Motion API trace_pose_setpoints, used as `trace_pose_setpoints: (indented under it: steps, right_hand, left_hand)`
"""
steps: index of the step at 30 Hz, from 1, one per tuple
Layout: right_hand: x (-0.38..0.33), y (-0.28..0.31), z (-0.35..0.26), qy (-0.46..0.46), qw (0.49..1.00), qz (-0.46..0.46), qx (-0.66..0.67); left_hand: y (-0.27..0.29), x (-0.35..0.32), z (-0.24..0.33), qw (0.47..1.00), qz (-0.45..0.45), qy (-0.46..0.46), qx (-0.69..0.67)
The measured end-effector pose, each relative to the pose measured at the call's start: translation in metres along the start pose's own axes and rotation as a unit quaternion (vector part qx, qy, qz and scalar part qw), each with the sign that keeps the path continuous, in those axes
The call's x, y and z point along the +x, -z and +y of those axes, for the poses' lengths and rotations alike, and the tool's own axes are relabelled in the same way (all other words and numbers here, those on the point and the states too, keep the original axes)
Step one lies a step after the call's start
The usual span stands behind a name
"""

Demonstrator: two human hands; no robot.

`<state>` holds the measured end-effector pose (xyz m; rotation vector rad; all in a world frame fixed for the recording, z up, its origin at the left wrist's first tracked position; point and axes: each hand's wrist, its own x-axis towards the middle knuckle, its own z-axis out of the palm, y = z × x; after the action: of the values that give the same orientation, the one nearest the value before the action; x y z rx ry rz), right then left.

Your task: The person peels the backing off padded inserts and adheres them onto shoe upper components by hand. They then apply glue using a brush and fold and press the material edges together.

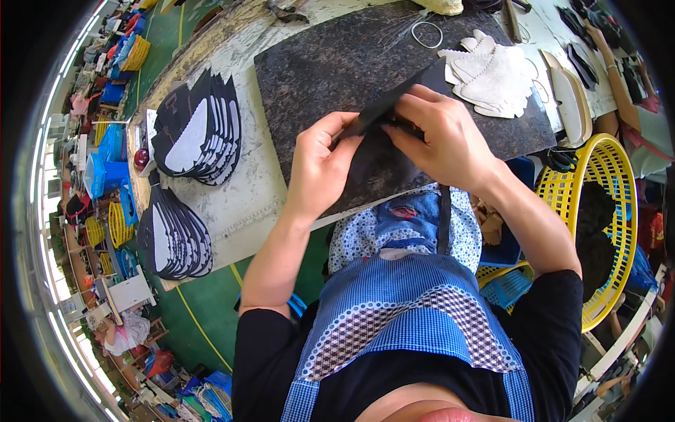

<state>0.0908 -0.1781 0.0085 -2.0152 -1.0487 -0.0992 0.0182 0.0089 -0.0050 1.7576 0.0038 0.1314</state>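
Through the head view, the only one I have, I set my clock on the picture's middle. The black piece (385, 105) is at one o'clock, held in front of the dark slab (309, 77); I can't tell whether its lower part touches the stone. The left hand (323, 165), near twelve, pinches its near end between thumb and fingers. The right hand (443, 133), towards two, grasps it farther along, fingers over the upper edge and thumb beneath. Neither grip is released, and the piece slants up towards the one-o'clock side.

I judge the step in hand to be folding the piece or bringing its edges together (one doubled sheet or two layers, I can't tell from up here). As I see it, the next move calls for keeping both pinches firm and the edges even, so that nothing slips or creases askew.

On the bench (239, 211), one fanned stack (200, 133) of dark and pale pieces lies at ten o'clock and a second fanned stack (176, 235) just below nine. Pale zigzag-edged pieces (492, 74) are heaped on the slab between one and two. A yellow basket (629, 204) stands at three.
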Motion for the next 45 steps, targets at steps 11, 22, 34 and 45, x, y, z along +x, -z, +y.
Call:
trace_pose_setpoints:
  steps: [11,22,34,45]
  right_hand:
    - [-0.047,-0.071,-0.015,0.084,0.974,0.203,-0.059]
    - [-0.045,-0.073,-0.009,0.098,0.962,0.248,-0.055]
    - [-0.043,-0.083,-0.009,0.109,0.961,0.251,-0.037]
    - [-0.044,-0.083,-0.007,0.071,0.969,0.226,-0.066]
  left_hand:
    - [-0.021,-0.044,-0.05,0.967,0.108,0.024,-0.228]
    - [-0.032,-0.048,-0.05,0.975,0.125,-0.028,-0.181]
    - [-0.027,-0.038,-0.051,0.947,0.174,0.03,-0.27]
    - [-0.029,-0.036,-0.054,0.964,0.158,-0.003,-0.215]
